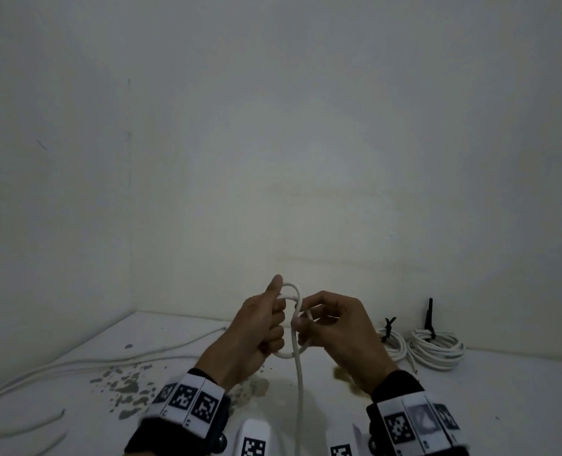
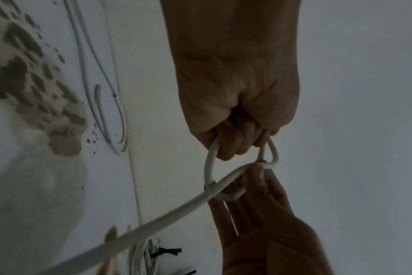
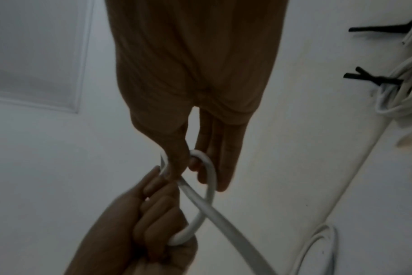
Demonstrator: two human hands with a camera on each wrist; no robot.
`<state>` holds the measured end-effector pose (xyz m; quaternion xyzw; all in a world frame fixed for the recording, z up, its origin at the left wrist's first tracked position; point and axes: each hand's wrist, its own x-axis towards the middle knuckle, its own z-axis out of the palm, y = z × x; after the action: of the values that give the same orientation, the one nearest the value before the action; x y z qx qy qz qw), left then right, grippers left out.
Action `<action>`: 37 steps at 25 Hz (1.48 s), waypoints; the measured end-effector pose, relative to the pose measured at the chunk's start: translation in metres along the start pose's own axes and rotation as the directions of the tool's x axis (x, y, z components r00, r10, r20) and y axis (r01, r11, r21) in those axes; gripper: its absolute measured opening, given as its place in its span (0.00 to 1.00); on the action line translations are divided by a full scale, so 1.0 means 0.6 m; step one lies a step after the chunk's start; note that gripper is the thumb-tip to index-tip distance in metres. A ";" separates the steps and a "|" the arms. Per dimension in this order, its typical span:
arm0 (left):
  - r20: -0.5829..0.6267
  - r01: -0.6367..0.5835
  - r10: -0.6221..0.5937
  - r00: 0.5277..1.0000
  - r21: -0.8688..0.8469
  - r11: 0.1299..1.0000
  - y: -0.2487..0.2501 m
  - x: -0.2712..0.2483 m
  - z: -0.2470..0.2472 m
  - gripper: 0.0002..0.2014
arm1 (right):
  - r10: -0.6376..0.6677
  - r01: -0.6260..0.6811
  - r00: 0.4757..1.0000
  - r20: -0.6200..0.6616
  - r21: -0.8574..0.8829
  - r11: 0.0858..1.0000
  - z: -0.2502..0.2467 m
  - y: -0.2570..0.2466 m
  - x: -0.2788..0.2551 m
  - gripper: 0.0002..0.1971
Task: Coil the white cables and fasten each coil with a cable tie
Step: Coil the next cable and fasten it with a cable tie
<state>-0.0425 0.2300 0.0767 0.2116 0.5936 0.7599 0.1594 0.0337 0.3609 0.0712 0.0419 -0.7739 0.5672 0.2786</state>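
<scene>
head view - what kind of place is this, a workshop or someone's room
Hard to say; probably a plain room corner used as a work spot. Bare white walls meet a white surface with flaking paint, holding only loose cable and tied coils.

White cable (image 1: pixel 298 373), black ties (image 1: pixel 430 319), black-and-white checkered wristbands (image 1: pixel 190 401), grey-speckled white table (image 1: pixel 125 383)

White cable (image 1: pixel 298 390) runs off btm edge; end unseen.
</scene>
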 end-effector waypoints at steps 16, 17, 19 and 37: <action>-0.042 0.032 -0.035 0.999 -0.070 0.997 -0.084 0.031 0.050 0.21 | 0.340 -0.363 0.928 -0.152 -0.162 0.918 -0.083 0.048 0.002 0.19; -0.058 0.035 -0.040 0.998 -0.086 0.996 -0.085 0.032 0.040 0.21 | 0.426 -0.422 0.903 -0.050 0.069 0.904 -0.079 0.045 0.001 0.18; -0.053 0.004 -0.009 0.999 -0.089 0.996 -0.080 0.037 0.028 0.21 | 0.476 -0.452 0.879 0.022 0.358 0.817 -0.067 0.034 0.004 0.12; -0.048 0.046 -0.046 0.998 -0.007 0.999 -0.060 0.058 -0.093 0.25 | -0.071 -0.074 0.985 -0.158 -0.756 0.651 -0.076 0.006 -0.002 0.20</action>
<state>-0.1012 0.2095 0.0349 0.1791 0.5998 0.7625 0.1632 0.0507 0.4030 0.0769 -0.1284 -0.9127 0.1934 0.3363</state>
